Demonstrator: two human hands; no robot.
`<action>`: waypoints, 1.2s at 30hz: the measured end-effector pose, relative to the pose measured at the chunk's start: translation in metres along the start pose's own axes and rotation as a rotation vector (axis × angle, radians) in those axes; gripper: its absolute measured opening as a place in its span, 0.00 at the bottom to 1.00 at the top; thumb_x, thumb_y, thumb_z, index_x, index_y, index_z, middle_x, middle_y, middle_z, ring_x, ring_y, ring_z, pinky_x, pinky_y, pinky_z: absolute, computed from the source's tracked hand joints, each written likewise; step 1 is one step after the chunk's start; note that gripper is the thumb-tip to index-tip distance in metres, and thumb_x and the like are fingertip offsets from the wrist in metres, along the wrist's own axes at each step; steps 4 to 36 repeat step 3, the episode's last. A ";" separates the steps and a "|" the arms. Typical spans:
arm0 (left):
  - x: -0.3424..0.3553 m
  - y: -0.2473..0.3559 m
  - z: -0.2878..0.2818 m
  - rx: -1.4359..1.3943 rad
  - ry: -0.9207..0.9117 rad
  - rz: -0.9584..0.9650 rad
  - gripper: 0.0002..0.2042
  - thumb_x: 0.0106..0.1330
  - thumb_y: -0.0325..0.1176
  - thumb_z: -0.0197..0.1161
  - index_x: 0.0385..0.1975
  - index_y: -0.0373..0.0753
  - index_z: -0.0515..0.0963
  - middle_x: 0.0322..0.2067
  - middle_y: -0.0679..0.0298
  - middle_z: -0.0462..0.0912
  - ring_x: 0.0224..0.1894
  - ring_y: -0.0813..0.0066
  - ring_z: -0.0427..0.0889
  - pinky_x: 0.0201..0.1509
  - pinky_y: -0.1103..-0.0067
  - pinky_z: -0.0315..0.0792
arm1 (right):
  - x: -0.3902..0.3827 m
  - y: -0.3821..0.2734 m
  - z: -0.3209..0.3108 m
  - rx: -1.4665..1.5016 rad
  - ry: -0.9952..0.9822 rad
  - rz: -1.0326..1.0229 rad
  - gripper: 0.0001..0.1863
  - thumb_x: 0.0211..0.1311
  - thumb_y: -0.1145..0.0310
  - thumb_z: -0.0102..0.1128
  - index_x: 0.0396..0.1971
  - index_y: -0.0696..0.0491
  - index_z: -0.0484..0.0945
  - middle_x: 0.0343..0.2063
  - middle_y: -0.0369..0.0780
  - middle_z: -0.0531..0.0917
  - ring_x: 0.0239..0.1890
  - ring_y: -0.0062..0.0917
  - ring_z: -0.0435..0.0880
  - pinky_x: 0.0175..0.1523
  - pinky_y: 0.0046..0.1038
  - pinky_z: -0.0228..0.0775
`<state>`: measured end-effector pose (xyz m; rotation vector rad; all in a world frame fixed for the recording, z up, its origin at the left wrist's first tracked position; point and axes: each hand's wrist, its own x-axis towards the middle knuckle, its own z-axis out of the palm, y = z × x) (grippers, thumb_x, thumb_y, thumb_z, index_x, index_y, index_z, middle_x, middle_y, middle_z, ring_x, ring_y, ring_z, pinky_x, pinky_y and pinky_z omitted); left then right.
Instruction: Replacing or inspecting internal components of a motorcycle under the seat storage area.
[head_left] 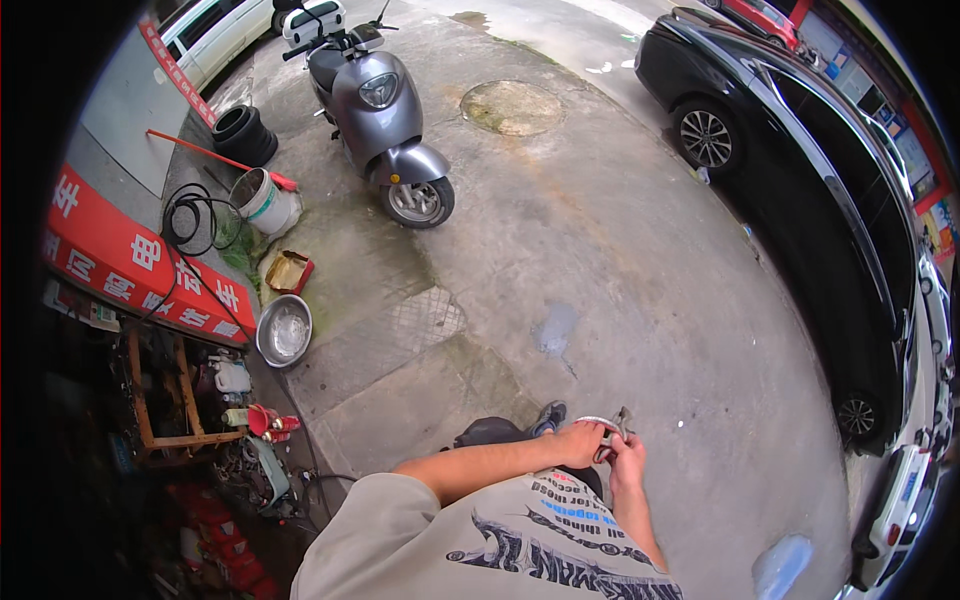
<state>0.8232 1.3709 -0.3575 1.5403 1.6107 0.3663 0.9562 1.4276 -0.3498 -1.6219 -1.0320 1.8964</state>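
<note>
My left hand (580,444) and my right hand (628,462) are close together in front of my body, low in the view. Between them is a small grey metal part (622,422) with a pale curved edge; its exact kind is too small to make out. The fingers of my left hand are closed on its near left side. My right hand pinches it from the right. Part of it is hidden behind the fingers. Below and left of the hands, one of my shoes (549,416) shows on the concrete ground.
A grey scooter (385,110) stands ahead. Along the left are stacked tyres (245,137), a white bucket (266,203), a cardboard box (289,272), a metal basin (284,331) and a black hose (310,440). A black car (800,180) is parked at the right.
</note>
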 end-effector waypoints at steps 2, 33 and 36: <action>0.053 -0.018 -0.010 -0.211 -0.079 -0.107 0.28 0.54 0.37 0.63 0.53 0.28 0.66 0.53 0.43 0.70 0.58 0.52 0.71 0.60 0.66 0.66 | 0.048 -0.009 0.000 -0.114 -0.098 -0.016 0.10 0.61 0.73 0.55 0.40 0.59 0.70 0.29 0.41 0.77 0.27 0.28 0.79 0.31 0.30 0.75; 0.081 -0.032 -0.027 -0.408 -0.175 -0.191 0.29 0.53 0.36 0.63 0.54 0.28 0.65 0.54 0.42 0.70 0.58 0.52 0.71 0.61 0.68 0.66 | 0.069 -0.011 0.000 -0.143 -0.151 0.007 0.13 0.61 0.73 0.56 0.44 0.60 0.69 0.30 0.42 0.77 0.28 0.28 0.79 0.34 0.31 0.76; 0.081 -0.032 -0.027 -0.408 -0.175 -0.191 0.29 0.53 0.36 0.63 0.54 0.28 0.65 0.54 0.42 0.70 0.58 0.52 0.71 0.61 0.68 0.66 | 0.069 -0.011 0.000 -0.143 -0.151 0.007 0.13 0.61 0.73 0.56 0.44 0.60 0.69 0.30 0.42 0.77 0.28 0.28 0.79 0.34 0.31 0.76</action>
